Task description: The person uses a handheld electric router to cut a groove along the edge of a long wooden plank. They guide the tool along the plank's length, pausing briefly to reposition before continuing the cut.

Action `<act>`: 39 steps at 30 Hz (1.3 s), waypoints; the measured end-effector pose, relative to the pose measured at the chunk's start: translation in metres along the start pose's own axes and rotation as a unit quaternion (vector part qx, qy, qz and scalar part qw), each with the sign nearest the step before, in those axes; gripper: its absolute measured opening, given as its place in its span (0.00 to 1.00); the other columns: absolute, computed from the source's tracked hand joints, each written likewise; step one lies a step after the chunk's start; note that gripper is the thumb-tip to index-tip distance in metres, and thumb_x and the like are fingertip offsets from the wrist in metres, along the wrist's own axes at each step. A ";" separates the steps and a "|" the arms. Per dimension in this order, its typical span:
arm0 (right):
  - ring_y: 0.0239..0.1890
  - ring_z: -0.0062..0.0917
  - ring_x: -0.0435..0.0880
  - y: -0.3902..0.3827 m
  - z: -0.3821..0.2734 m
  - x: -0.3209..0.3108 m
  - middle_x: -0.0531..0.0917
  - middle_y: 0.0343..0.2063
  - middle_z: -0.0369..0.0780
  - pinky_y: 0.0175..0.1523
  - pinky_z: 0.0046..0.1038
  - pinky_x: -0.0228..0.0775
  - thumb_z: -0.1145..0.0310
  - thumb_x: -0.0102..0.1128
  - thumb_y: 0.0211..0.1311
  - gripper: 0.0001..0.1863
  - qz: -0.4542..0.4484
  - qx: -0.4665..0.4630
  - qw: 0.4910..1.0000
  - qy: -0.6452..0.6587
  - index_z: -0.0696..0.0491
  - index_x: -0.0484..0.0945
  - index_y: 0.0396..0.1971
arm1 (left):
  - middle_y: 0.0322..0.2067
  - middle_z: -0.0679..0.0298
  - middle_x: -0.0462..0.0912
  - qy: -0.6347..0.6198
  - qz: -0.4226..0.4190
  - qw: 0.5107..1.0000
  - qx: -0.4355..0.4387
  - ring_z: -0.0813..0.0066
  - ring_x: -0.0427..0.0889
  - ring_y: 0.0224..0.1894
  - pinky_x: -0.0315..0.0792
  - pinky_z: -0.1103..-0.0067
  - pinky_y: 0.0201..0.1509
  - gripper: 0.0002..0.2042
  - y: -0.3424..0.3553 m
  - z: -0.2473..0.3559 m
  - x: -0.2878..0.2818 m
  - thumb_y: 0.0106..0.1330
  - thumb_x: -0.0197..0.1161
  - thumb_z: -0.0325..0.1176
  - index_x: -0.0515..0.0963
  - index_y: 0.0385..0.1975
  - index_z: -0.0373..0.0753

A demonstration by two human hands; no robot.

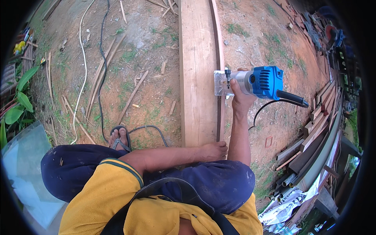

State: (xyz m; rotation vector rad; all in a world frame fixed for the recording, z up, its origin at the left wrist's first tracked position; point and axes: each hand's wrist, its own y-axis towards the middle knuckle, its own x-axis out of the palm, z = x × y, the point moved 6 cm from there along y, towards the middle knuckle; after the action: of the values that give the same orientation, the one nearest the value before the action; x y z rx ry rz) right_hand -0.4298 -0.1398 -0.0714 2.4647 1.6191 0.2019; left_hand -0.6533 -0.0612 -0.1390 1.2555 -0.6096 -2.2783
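Note:
A long pale wooden plank runs away from me over bare ground. My right hand grips a blue and silver hand-held router, held on its side against the plank's right edge, its clear base toward the wood. A black cord loops from its rear. My left hand rests flat on the near end of the plank, fingers together, holding nothing. My knees in dark blue trousers sit below it.
A black cable and a white cable trail over the dirt at left, among thin wood offcuts. My sandalled foot is by the plank. Stacked boards and pipes lie at right; green leaves at far left.

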 end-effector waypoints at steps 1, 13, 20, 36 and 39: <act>0.48 0.25 0.83 0.003 0.002 0.001 0.82 0.47 0.39 0.54 0.29 0.77 0.80 0.75 0.54 0.27 0.003 0.012 1.000 0.009 0.57 0.76 0.54 | 0.36 0.65 0.79 -0.008 -0.047 0.999 -0.004 0.66 0.76 0.48 0.65 0.69 0.58 0.10 -0.001 -0.001 0.006 0.58 0.54 0.41 0.78 0.31 0.43; 0.46 0.25 0.84 0.037 0.023 0.014 0.82 0.47 0.39 0.53 0.30 0.78 0.78 0.77 0.52 0.29 0.031 0.018 0.999 -0.006 0.56 0.75 0.54 | 0.65 0.61 0.74 -0.190 -0.231 0.951 -0.079 0.63 0.63 0.74 0.49 0.64 0.80 0.22 -0.010 -0.011 0.035 0.70 0.50 0.37 0.72 0.63 0.40; 0.46 0.25 0.85 0.056 0.028 0.021 0.84 0.44 0.39 0.52 0.29 0.79 0.78 0.77 0.52 0.28 0.032 -0.008 0.999 -0.031 0.57 0.76 0.53 | 0.68 0.61 0.72 -0.231 -0.310 0.914 -0.125 0.66 0.61 0.75 0.48 0.66 0.81 0.23 -0.015 -0.016 0.040 0.75 0.49 0.35 0.67 0.69 0.40; 0.44 0.25 0.86 0.111 0.031 0.049 0.85 0.43 0.40 0.52 0.30 0.80 0.72 0.81 0.49 0.28 0.034 -0.020 0.998 -0.051 0.58 0.77 0.51 | 0.64 0.61 0.74 -0.282 -0.290 0.901 -0.156 0.65 0.64 0.73 0.53 0.67 0.78 0.22 -0.027 -0.013 0.040 0.72 0.50 0.35 0.69 0.65 0.40; 0.44 0.26 0.87 0.120 0.030 0.054 0.86 0.42 0.40 0.52 0.30 0.80 0.70 0.82 0.48 0.28 0.047 -0.023 0.997 -0.048 0.58 0.78 0.49 | 0.64 0.61 0.75 -0.289 -0.286 0.899 -0.161 0.65 0.64 0.72 0.54 0.67 0.78 0.22 -0.031 -0.014 0.039 0.72 0.50 0.35 0.69 0.65 0.40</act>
State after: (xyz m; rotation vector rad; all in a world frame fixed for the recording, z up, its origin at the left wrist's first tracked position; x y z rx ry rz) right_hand -0.2953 -0.1390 -0.0724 2.4773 1.4447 0.1309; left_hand -0.6656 -0.0614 -0.1891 0.6278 -0.0080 -3.1149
